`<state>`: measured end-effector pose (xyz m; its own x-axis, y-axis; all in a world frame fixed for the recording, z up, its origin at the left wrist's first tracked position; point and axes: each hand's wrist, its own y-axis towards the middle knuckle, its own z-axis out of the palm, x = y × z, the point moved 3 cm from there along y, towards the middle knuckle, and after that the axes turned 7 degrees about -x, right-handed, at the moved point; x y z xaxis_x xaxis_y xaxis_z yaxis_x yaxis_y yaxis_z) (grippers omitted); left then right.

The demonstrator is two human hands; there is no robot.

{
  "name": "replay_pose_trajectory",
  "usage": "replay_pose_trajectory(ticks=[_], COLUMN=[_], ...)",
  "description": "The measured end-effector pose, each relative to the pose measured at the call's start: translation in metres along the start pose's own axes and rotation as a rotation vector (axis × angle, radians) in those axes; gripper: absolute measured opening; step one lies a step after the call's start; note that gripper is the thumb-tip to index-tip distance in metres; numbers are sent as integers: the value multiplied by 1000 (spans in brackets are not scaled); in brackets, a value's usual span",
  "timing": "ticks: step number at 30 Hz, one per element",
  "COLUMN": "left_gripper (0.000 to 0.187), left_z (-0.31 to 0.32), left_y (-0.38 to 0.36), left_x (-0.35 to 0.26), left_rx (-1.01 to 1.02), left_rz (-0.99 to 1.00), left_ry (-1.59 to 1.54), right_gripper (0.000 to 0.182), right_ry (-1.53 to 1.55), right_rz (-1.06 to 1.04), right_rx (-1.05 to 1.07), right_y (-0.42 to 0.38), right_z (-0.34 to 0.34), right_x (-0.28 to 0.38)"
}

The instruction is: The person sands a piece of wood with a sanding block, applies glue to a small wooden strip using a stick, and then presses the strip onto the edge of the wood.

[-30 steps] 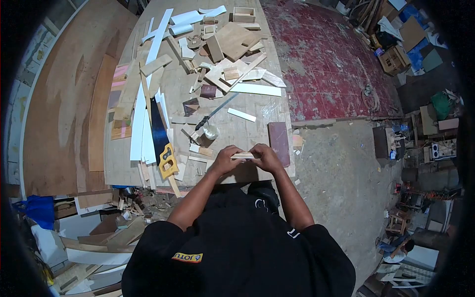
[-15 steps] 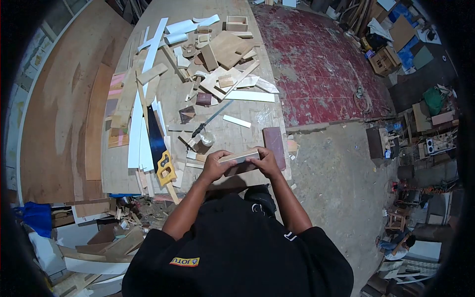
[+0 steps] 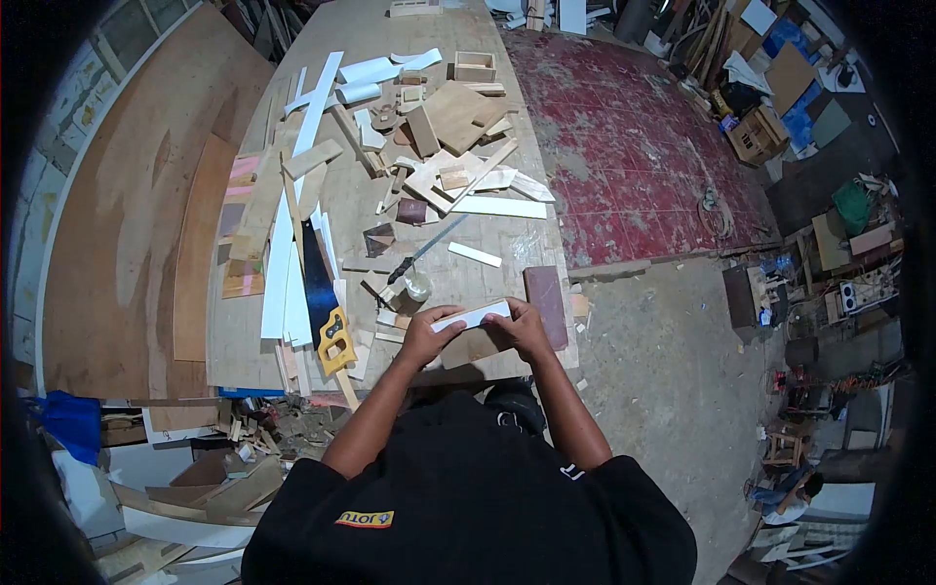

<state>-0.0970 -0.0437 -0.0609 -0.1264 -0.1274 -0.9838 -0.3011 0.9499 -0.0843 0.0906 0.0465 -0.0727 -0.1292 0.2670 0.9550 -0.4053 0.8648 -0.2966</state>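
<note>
Between my two hands is a small wooden piece point(image 3: 472, 317) with a white face turned up. My left hand point(image 3: 427, 334) grips its left end, with the thumb on the white face. At the other end my right hand point(image 3: 524, 331) closes round it. The piece is held over the near edge of the workbench point(image 3: 487, 370). A reddish-brown block point(image 3: 546, 307) lies just right of my right hand. Near my left hand stand a small jar point(image 3: 417, 286) and wood scraps. A short white strip point(image 3: 475, 254) lies beyond the hands.
A handsaw point(image 3: 336, 341) with a yellow handle lies on long white strips point(image 3: 278, 283) at the left. Farther back are piled wood pieces point(image 3: 458, 117) and a small open box point(image 3: 475, 66). A person point(image 3: 795, 487) is at the far lower right.
The held piece has turned so that its white face shows more clearly. The bench and its objects appear slightly lower and farther right in the view.
</note>
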Motion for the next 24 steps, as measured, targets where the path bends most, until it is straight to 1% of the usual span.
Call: replay_pose_trajectory(ticks=[1,3,4,6,7,9,11,13,14,18,24], left_gripper=[37,39,41,41,40,40,39,42,43,43,43], left_z=[-1,-4,-6,-8,-9,-12,-15,-18,-21,-30,-34], left_y=[-1,-2,-1,-1,-1,-2,-2,-4,-4,-2,0], left_x=[-1,1,3,6,7,8,7,2,3,4,-2], left_rx=[-46,-65,-82,-119,-152,-174,-193,-173,-154,-138,-102], left_rz=[28,69,107,122,136,144,151,103,87,50,35], left_ry=[-37,-36,-33,-61,-88,-139,-191,-495,-546,-614,-540], right_gripper=[26,36,36,45,45,45,45,44,44,44,43], right_ry=[-2,154,152,249,247,324,310,297,307,341,361], right_rz=[-3,-32,-34,-34,-35,-150,-193,-235,-234,-229,-201], right_rx=[3,-79,-76,-79,-75,-20,-16,-17,-24,-30,-54], right_y=[0,0,-2,-9,-11,-13,-13,-14,-14,-15,-16], right_z=[2,5,5,5,3,0,-3,-5,-6,-6,-6], right_x=[-1,1,4,9,8,11,13,15,15,16,14])
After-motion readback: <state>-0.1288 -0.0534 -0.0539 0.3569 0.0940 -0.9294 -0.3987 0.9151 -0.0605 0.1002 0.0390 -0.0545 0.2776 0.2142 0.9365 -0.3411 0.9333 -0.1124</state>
